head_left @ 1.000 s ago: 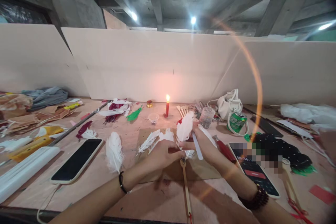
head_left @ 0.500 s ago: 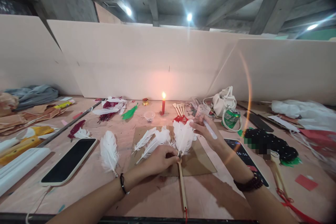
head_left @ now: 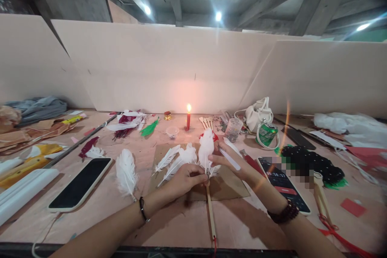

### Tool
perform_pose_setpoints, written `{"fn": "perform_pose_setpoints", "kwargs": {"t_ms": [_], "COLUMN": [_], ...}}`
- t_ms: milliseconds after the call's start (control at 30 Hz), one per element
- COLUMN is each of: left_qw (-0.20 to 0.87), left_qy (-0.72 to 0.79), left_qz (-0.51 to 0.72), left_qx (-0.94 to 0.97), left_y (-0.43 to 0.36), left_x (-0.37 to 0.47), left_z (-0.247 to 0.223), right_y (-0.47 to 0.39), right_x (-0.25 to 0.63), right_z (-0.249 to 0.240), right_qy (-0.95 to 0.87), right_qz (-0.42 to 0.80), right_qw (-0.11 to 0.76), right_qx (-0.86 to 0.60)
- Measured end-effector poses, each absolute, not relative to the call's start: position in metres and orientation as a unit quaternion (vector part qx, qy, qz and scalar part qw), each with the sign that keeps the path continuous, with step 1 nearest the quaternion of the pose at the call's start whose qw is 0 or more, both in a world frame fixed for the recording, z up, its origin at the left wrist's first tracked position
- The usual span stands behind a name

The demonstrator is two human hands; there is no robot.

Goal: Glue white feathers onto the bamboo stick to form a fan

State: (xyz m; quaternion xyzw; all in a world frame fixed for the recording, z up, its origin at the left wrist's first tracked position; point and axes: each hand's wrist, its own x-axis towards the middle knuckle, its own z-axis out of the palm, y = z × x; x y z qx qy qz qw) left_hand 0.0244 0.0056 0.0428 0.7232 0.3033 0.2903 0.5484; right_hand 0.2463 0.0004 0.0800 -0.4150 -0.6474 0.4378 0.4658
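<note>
My left hand (head_left: 186, 180) pinches the top of a slim wooden handle (head_left: 211, 214), where the quills of white feathers (head_left: 206, 147) meet it. A red cord (head_left: 215, 242) hangs from the handle's lower end. My right hand (head_left: 242, 169) is closed on a whitish translucent stick, like a glue stick (head_left: 230, 159), its fingertips at the feathers' right side. Under both hands lies a brown cardboard sheet (head_left: 232, 188), with more loose white feathers (head_left: 184, 157) on its left part. Another white feather (head_left: 126, 171) rests on the table further left.
A lit red candle (head_left: 188, 121) stands behind the cardboard. Right of it are a clear plastic cup (head_left: 233, 130), a green can (head_left: 266, 135) and a white bag (head_left: 259, 113). Phones lie left (head_left: 80, 185) and right (head_left: 284, 185), beside a black dotted feather fan (head_left: 317, 165).
My right hand has come down and left along the feathers, with the stick still in it. The feather cluster looks narrower, with a tuft bent low on its right. My left hand keeps its pinch.
</note>
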Motion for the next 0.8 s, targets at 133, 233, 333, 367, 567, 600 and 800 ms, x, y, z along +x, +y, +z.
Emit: {"fn": "perform_pose_setpoints", "kwargs": {"t_ms": [133, 233, 333, 367, 567, 600, 800], "left_qw": [0.547, 0.561, 0.567, 0.569, 0.615, 0.623, 0.604], "left_qy": [0.312, 0.328, 0.335, 0.337, 0.338, 0.337, 0.349], "left_qz": [0.335, 0.356, 0.368, 0.371, 0.39, 0.387, 0.388], "left_qx": [0.701, 0.671, 0.656, 0.652, 0.596, 0.591, 0.602], "left_y": [0.009, 0.011, 0.012, 0.012, 0.016, 0.016, 0.014], "left_x": [0.024, 0.024, 0.025, 0.025, 0.024, 0.024, 0.023], "left_z": [0.044, 0.043, 0.04, 0.038, 0.029, 0.028, 0.033], "right_y": [-0.001, -0.001, -0.003, -0.004, -0.01, -0.01, -0.011], "right_x": [0.242, 0.235, 0.228, 0.227, 0.224, 0.223, 0.224], "right_z": [0.076, 0.065, 0.057, 0.055, 0.049, 0.048, 0.047], "right_qy": [-0.639, -0.65, -0.663, -0.669, -0.739, -0.75, -0.764], "right_qz": [0.485, 0.474, 0.427, 0.41, 0.249, 0.221, 0.178], "right_qw": [0.469, 0.465, 0.476, 0.477, 0.446, 0.44, 0.435], "right_qx": [-0.37, -0.37, -0.39, -0.395, -0.438, -0.442, -0.441]}}
